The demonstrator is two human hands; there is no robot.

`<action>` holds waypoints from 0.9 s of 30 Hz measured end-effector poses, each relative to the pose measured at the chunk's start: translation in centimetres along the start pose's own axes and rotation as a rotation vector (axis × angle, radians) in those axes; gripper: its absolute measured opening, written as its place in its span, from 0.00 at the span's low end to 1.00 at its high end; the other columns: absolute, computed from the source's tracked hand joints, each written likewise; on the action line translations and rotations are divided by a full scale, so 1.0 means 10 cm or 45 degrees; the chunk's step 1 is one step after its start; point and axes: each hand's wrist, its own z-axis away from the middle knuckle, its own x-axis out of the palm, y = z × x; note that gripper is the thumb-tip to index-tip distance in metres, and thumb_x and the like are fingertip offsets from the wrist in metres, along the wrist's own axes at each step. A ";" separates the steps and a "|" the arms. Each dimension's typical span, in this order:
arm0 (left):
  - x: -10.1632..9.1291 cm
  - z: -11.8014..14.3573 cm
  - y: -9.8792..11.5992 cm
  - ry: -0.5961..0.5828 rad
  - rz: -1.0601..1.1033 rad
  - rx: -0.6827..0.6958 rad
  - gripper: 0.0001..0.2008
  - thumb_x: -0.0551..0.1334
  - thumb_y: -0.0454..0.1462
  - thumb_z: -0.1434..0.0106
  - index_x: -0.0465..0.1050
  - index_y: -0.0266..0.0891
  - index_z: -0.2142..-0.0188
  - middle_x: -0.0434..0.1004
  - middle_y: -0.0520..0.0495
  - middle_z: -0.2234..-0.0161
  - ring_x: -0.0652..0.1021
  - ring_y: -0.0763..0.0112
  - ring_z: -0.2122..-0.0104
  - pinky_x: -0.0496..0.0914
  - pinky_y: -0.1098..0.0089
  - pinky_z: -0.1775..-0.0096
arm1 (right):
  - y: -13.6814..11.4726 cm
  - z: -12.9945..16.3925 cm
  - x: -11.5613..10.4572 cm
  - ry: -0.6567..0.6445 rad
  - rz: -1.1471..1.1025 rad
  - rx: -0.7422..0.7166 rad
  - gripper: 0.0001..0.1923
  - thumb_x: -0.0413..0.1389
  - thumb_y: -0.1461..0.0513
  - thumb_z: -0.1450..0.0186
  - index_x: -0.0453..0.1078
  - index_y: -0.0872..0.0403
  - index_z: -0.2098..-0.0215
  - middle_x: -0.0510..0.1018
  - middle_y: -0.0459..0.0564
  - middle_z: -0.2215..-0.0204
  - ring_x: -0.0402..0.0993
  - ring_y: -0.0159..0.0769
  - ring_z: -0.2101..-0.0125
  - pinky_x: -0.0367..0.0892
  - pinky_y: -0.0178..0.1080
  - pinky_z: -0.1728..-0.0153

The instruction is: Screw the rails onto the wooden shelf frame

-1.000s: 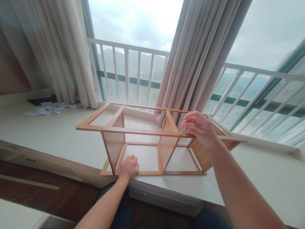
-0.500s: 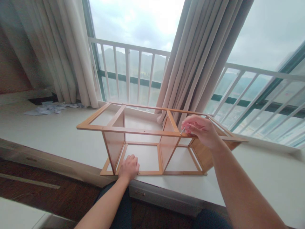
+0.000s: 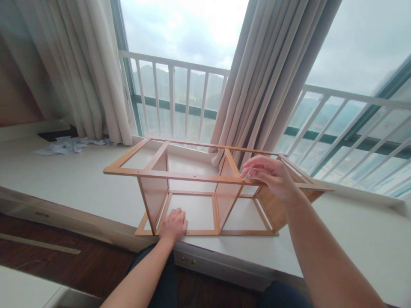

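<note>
My right hand pinches a small metal tool on the shelf frame rail (left hand pressing its base): next, careful turning

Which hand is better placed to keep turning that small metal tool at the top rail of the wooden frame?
Right hand: it pinches the metal tool at the top rail. Left hand presses the frame's bottom rail.

Left hand flat, palm down; right hand in pinching grip.
</note>
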 end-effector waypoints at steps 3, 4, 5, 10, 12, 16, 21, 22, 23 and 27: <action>0.01 0.00 -0.01 0.003 0.019 -0.001 0.10 0.53 0.35 0.30 0.75 0.42 0.60 0.77 0.40 0.52 0.73 0.55 0.49 0.66 0.56 0.50 | -0.01 0.00 0.00 -0.003 0.000 0.001 0.20 0.68 0.45 0.37 0.80 0.50 0.57 0.85 0.54 0.68 0.79 0.40 0.72 0.71 0.38 0.77; 0.01 0.00 -0.01 0.003 0.027 -0.002 0.10 0.54 0.35 0.30 0.75 0.42 0.60 0.77 0.40 0.52 0.73 0.55 0.49 0.66 0.56 0.50 | -0.02 0.00 0.00 -0.001 0.000 -0.001 0.20 0.68 0.46 0.37 0.79 0.51 0.56 0.85 0.53 0.69 0.79 0.40 0.72 0.71 0.38 0.77; 0.01 0.00 -0.01 0.002 0.033 -0.002 0.10 0.54 0.35 0.30 0.75 0.42 0.60 0.77 0.40 0.52 0.73 0.55 0.49 0.66 0.56 0.50 | -0.02 0.00 0.01 -0.002 0.001 -0.003 0.19 0.68 0.47 0.37 0.79 0.51 0.56 0.85 0.53 0.69 0.79 0.40 0.73 0.70 0.37 0.78; 0.00 0.01 0.00 0.011 0.019 -0.004 0.10 0.53 0.35 0.30 0.74 0.42 0.59 0.77 0.41 0.52 0.73 0.55 0.49 0.66 0.57 0.50 | -0.04 0.00 0.02 0.002 -0.010 0.010 0.15 0.66 0.52 0.36 0.79 0.51 0.55 0.85 0.51 0.69 0.80 0.38 0.72 0.68 0.35 0.77; 0.00 0.00 -0.01 0.011 0.014 -0.006 0.10 0.53 0.35 0.30 0.74 0.42 0.60 0.77 0.41 0.52 0.73 0.55 0.49 0.66 0.57 0.50 | -0.04 0.00 0.02 0.012 -0.024 0.023 0.14 0.65 0.54 0.36 0.79 0.51 0.54 0.85 0.50 0.70 0.81 0.39 0.71 0.71 0.36 0.75; 0.00 0.01 -0.01 0.005 0.032 -0.007 0.10 0.54 0.35 0.30 0.75 0.42 0.60 0.77 0.40 0.52 0.73 0.55 0.48 0.66 0.56 0.50 | -0.05 -0.01 0.01 0.021 -0.021 -0.031 0.13 0.64 0.57 0.37 0.79 0.51 0.54 0.84 0.49 0.72 0.81 0.39 0.70 0.74 0.38 0.69; -0.01 0.01 0.00 -0.005 0.006 -0.007 0.11 0.54 0.35 0.30 0.75 0.41 0.59 0.77 0.40 0.52 0.73 0.55 0.48 0.66 0.56 0.49 | -0.06 -0.02 0.02 0.004 -0.005 -0.043 0.13 0.63 0.58 0.37 0.80 0.52 0.54 0.84 0.49 0.72 0.81 0.38 0.70 0.74 0.38 0.68; -0.02 0.01 0.00 -0.004 0.001 -0.006 0.11 0.53 0.35 0.30 0.75 0.41 0.59 0.77 0.40 0.52 0.73 0.55 0.48 0.66 0.56 0.49 | -0.06 -0.02 0.01 0.001 -0.004 -0.035 0.13 0.63 0.58 0.36 0.80 0.52 0.54 0.85 0.49 0.72 0.80 0.38 0.71 0.73 0.38 0.68; -0.02 0.01 0.00 -0.002 -0.001 -0.004 0.11 0.53 0.35 0.30 0.75 0.41 0.59 0.77 0.40 0.52 0.73 0.54 0.48 0.66 0.56 0.49 | -0.06 -0.02 0.01 0.000 -0.007 -0.026 0.13 0.63 0.58 0.36 0.80 0.52 0.54 0.85 0.49 0.71 0.79 0.37 0.71 0.73 0.38 0.68; 0.00 0.01 0.00 0.010 0.000 -0.001 0.11 0.53 0.35 0.30 0.75 0.42 0.59 0.77 0.40 0.52 0.73 0.55 0.48 0.66 0.56 0.50 | -0.03 -0.03 0.00 -0.009 -0.026 -0.002 0.14 0.63 0.57 0.36 0.80 0.52 0.53 0.85 0.50 0.70 0.77 0.36 0.72 0.72 0.37 0.70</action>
